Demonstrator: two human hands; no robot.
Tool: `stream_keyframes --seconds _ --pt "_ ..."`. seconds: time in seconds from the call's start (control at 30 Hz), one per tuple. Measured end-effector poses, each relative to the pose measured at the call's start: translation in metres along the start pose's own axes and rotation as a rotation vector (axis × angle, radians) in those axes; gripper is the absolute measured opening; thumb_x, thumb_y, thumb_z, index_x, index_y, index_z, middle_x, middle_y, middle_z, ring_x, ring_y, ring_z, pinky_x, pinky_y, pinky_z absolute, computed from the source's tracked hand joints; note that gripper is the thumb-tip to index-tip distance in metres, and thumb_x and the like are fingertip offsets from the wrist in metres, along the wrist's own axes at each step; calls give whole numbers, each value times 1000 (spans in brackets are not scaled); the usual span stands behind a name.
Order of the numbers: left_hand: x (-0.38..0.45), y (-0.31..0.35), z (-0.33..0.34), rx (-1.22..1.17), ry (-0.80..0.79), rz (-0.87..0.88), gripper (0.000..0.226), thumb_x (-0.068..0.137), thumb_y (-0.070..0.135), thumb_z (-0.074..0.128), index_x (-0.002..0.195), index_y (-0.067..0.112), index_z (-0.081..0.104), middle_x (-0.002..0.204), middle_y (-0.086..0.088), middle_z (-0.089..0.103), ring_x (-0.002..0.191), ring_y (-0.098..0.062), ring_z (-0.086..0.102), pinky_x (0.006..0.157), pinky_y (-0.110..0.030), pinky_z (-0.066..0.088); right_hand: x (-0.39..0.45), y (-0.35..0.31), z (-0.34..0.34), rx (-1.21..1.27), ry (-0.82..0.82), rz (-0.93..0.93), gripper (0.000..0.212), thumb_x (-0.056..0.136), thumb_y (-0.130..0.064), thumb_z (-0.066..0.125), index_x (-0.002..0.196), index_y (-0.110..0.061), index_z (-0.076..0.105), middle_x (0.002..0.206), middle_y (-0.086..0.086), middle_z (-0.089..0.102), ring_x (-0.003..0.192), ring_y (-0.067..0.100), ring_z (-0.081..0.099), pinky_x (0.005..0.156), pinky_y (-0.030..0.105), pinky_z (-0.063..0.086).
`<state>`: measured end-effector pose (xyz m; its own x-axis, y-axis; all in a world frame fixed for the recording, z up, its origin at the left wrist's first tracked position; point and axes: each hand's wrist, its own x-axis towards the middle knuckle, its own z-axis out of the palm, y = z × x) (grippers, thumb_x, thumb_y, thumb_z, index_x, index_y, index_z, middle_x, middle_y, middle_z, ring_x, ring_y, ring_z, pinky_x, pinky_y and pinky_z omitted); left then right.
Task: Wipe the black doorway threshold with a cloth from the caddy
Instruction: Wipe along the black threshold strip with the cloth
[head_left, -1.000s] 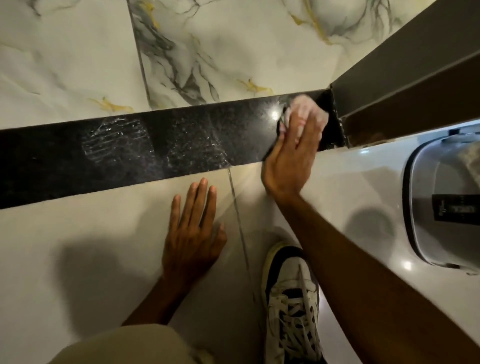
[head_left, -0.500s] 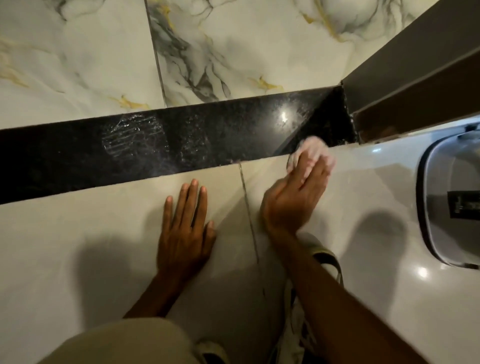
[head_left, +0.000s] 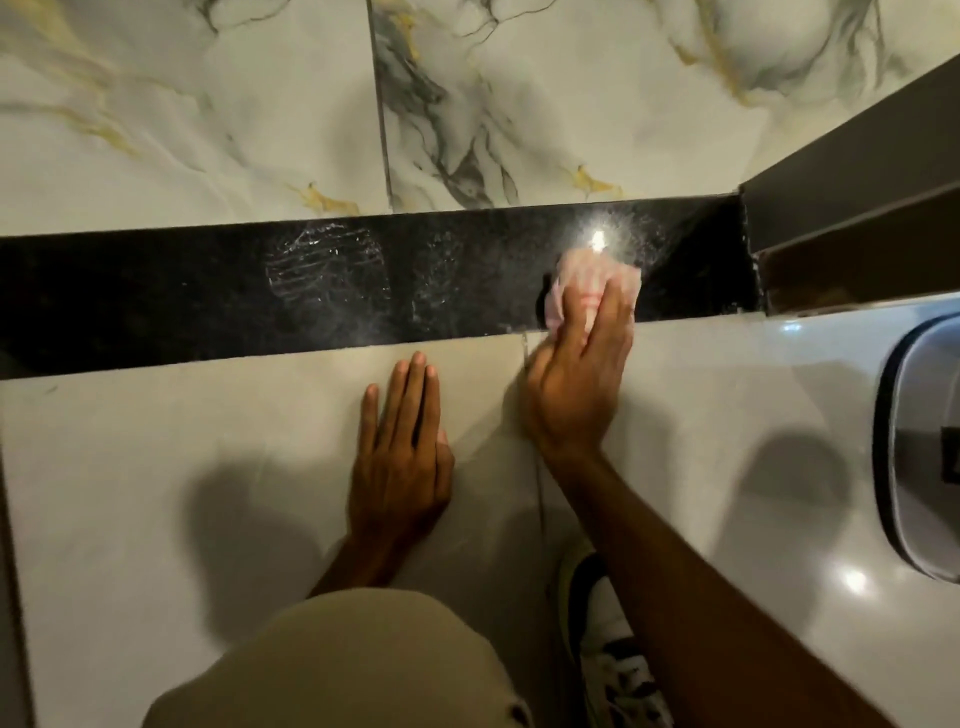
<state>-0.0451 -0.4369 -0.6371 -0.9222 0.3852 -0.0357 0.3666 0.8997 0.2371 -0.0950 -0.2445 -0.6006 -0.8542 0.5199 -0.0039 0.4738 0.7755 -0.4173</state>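
Observation:
The black threshold (head_left: 182, 296) runs as a dark glossy strip across the floor, with dusty shoe-print smears near its middle and a bright light glint towards the right. My right hand (head_left: 576, 384) presses a bunched pale pink cloth (head_left: 584, 275) flat onto the threshold's near edge, right of centre. My left hand (head_left: 402, 447) lies flat with fingers together on the cream tile just below the strip, holding nothing. The grey caddy (head_left: 914, 457) shows only partly at the right edge.
Marbled tiles with grey and gold veins (head_left: 208, 114) lie beyond the threshold. A dark door frame (head_left: 852, 208) meets the strip's right end. My knee in beige cloth (head_left: 353, 665) and a black-and-white sneaker (head_left: 608, 654) are at the bottom.
My right hand swept the cloth from the threshold's right end down onto the cream tile, then back up onto the strip further left. The left hand stayed planted.

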Motion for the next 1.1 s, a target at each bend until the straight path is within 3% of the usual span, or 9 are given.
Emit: stream_keyframes --seconds 0.1,0.2,0.27,0.37,0.53,0.63,0.77,0.9,1.1 --pt "1 0 3 22 19 -28 65 108 20 34 169 -1 26 177 -22 27 166 -37 23 138 -56 11 27 -39 24 41 -145 -152 66 111 -26 48 172 -17 23 181 19 13 168 41 13 131 59 36" --pt "-4 -1 0 76 50 -70 58 111 16 35 165 -4 33 173 -27 34 163 -41 31 134 -61 26 -12 -38 27 -19 -279 -581 61 113 -24 42 170 -11 27 180 20 13 170 36 9 138 56 19" --pt "-4 -2 -8 75 39 -93 59 109 15 40 164 -6 35 172 -28 35 161 -42 33 132 -62 32 -45 -6 7 -85 -342 -635 64 113 -24 44 172 -17 21 182 14 6 171 32 4 139 54 20" --pt "-11 -9 -15 -7 1 -44 61 106 18 41 162 -6 39 172 -26 36 161 -41 35 128 -64 38 -63 42 -27 -191 -335 -466 64 114 -32 36 173 -23 13 182 13 -2 170 33 2 136 58 26" --pt "-40 -32 -10 -37 -5 -169 66 108 25 35 169 1 27 179 -21 25 167 -36 22 136 -59 21 -3 -15 0 14 48 56 65 116 -34 35 169 -12 7 176 30 18 164 47 23 134 62 30" --pt "-37 -32 -5 -31 29 -231 67 109 24 34 171 3 20 180 -20 22 169 -34 17 140 -52 8 9 -60 35 -54 -134 -172 65 116 -36 34 174 -16 12 181 20 6 170 37 6 141 51 9" --pt "-40 -28 -8 74 50 -213 62 111 17 38 168 -3 25 177 -27 26 166 -41 23 136 -59 23 -77 -57 30 -63 -201 -475 61 112 -20 46 170 -14 28 180 18 18 170 33 13 136 55 26" --pt "-33 -29 -15 -27 27 -254 62 109 20 39 166 -2 32 176 -24 30 164 -40 30 132 -61 30 -118 0 -7 -188 -234 -317 62 110 -23 46 170 -22 31 181 16 13 170 37 10 132 60 30" --pt "-33 -34 -9 -97 52 -280 68 108 33 34 170 5 27 180 -17 25 168 -31 22 138 -52 16 8 -47 36 -131 -31 -184 61 113 -27 41 170 -10 26 178 25 19 168 41 17 137 57 22"
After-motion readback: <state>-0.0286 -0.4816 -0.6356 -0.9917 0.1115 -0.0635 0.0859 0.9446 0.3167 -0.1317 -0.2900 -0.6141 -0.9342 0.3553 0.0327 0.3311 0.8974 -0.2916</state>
